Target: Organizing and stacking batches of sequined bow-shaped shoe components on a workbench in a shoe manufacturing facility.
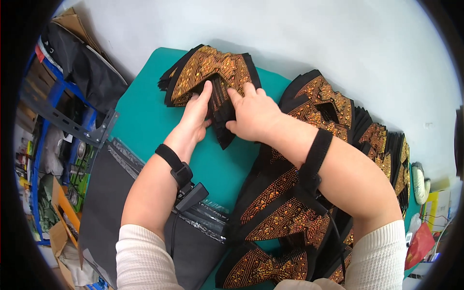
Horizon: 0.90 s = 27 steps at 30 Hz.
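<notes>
A stack of black fabric pieces with gold and orange shiny patterns [198,72] lies at the far side of the green tabletop, its layers bent into an arch. My left hand [195,116] grips the stack's inner left side, thumb pointing up and some fingers tucked beneath. From the right, my right hand [256,113] closes on the strip that hangs down in the middle, index finger and thumb against its edge. Part of the fingertips is hidden by cloth. Under and beside my right forearm spreads a big heap of similar patterned fabric pieces [270,208].
The green tabletop [140,96] meets a white wall at the back. Dark grey plastic sheeting [121,212] covers the near left. Left of the table stand a metal bracket [92,133] and cluttered blue shelving [41,169]. A red item [419,244] lies at the right.
</notes>
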Each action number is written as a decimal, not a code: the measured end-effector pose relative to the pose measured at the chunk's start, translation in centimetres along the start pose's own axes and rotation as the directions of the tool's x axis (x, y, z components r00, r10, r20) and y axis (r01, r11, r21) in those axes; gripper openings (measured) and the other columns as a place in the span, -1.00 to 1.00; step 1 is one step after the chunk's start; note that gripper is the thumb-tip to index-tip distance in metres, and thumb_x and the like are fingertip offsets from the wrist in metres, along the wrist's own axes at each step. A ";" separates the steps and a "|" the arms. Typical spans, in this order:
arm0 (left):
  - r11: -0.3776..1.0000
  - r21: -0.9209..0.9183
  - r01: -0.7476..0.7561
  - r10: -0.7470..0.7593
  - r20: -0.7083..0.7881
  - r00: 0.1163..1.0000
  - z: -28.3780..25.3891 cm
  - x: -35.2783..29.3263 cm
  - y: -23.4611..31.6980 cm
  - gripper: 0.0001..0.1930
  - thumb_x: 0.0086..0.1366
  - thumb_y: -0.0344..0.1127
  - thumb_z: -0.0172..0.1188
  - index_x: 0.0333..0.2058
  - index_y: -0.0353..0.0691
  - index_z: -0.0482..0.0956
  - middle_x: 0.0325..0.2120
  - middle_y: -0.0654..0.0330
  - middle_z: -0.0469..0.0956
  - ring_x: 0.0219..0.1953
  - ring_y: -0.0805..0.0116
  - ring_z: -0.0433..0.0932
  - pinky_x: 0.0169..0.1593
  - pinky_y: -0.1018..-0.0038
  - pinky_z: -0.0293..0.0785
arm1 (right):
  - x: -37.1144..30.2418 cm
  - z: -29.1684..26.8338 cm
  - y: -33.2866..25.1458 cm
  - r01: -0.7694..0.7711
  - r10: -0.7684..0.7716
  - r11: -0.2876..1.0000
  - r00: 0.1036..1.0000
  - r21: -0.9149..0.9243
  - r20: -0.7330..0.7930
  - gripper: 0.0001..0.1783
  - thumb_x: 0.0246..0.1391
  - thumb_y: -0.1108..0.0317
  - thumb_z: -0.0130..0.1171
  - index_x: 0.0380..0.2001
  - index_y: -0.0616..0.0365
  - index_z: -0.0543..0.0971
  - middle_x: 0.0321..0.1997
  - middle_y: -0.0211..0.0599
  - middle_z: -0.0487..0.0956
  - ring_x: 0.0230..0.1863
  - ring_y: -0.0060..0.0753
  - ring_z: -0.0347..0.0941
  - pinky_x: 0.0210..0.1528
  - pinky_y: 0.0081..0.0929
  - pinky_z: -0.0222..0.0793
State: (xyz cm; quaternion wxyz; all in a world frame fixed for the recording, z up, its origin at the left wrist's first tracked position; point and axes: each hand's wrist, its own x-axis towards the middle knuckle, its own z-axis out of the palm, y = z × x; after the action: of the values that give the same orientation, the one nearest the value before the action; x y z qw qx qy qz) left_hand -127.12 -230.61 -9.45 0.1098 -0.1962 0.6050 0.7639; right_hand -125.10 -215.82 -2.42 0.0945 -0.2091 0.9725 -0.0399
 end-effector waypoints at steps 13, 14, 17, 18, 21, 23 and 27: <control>0.993 -0.118 -0.011 0.024 0.103 0.994 -0.4 -1.7 -1.1 -0.14 0.13 0.17 0.07 0.23 -0.19 -0.11 0.24 0.00 -0.19 0.27 -0.03 -0.17 0.22 0.07 -0.13 | 3.3 0.2 1.4 -0.035 0.033 0.999 0.994 -0.017 -0.102 -0.23 -0.18 0.10 0.17 0.17 -0.09 0.20 0.19 -0.10 0.18 0.18 -0.04 0.11 0.15 -0.16 0.09; 0.990 -0.138 -0.012 0.028 0.113 0.993 -0.5 -1.5 -1.5 -0.16 0.13 0.17 0.07 0.23 -0.16 -0.08 0.25 0.05 -0.18 0.27 -0.03 -0.16 0.21 0.06 -0.12 | 3.1 0.5 1.4 -0.023 0.020 0.999 0.995 -0.027 -0.102 -0.23 -0.18 0.10 0.17 0.17 -0.09 0.20 0.19 -0.10 0.18 0.18 -0.04 0.11 0.15 -0.16 0.09; 0.986 -0.168 0.005 0.024 0.170 0.985 0.0 -0.7 -1.6 -0.25 0.19 0.16 -0.02 0.23 -0.07 -0.05 0.26 0.20 -0.14 0.21 0.10 -0.02 0.17 0.07 -0.03 | 2.9 1.1 1.5 0.002 -0.007 0.999 0.993 -0.040 -0.121 -0.22 -0.17 0.16 0.18 0.19 -0.05 0.17 0.22 -0.07 0.14 0.17 0.00 0.10 0.16 -0.19 0.11; 0.984 -0.181 0.007 0.030 0.201 0.979 0.3 -0.6 -1.7 -0.28 0.22 0.15 -0.05 0.23 -0.06 -0.05 0.26 0.22 -0.14 0.19 0.15 0.03 0.15 0.07 0.00 | 2.9 1.3 1.4 0.002 -0.007 0.999 0.993 -0.045 -0.115 -0.22 -0.17 0.16 0.18 0.19 -0.05 0.17 0.22 -0.07 0.14 0.17 0.00 0.10 0.16 -0.19 0.11; 0.979 -0.201 0.017 0.026 0.208 0.978 1.0 -0.1 -1.3 -0.35 0.25 0.17 -0.15 0.18 -0.10 0.06 0.22 0.23 -0.01 0.16 0.22 0.07 0.11 0.12 0.07 | 2.8 1.9 0.8 0.033 -0.045 0.995 0.992 -0.099 -0.115 -0.29 -0.10 0.27 0.11 0.19 -0.03 0.17 0.23 -0.12 0.13 0.19 -0.05 0.08 0.15 -0.13 0.06; 0.984 -0.174 0.044 -0.014 0.169 0.986 1.9 0.2 -1.1 -0.36 0.25 0.21 -0.20 0.13 -0.14 0.15 0.17 0.20 0.11 0.19 0.28 0.05 0.08 0.18 0.11 | 2.8 2.0 0.9 0.035 -0.048 0.989 0.995 -0.145 -0.090 -0.29 -0.10 0.29 0.10 0.19 -0.03 0.17 0.23 -0.12 0.13 0.19 -0.05 0.08 0.14 -0.12 0.06; 0.989 -0.143 -0.026 0.047 0.146 0.988 2.8 2.7 -2.0 -0.37 0.25 0.19 -0.18 0.13 -0.15 0.16 0.17 0.19 0.12 0.19 0.35 0.04 0.08 0.18 0.08 | 2.9 1.4 1.1 0.042 -0.049 0.993 0.997 -0.114 -0.055 -0.29 -0.11 0.32 0.07 0.19 -0.02 0.16 0.23 -0.12 0.12 0.20 -0.04 0.07 0.14 -0.08 0.05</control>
State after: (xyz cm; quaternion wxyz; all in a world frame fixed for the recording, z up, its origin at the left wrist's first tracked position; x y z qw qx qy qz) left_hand -129.25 -227.57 -11.86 0.1266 -0.1348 0.5431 0.8191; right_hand -127.87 -216.03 -4.41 0.0533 -0.2349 0.9705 0.0068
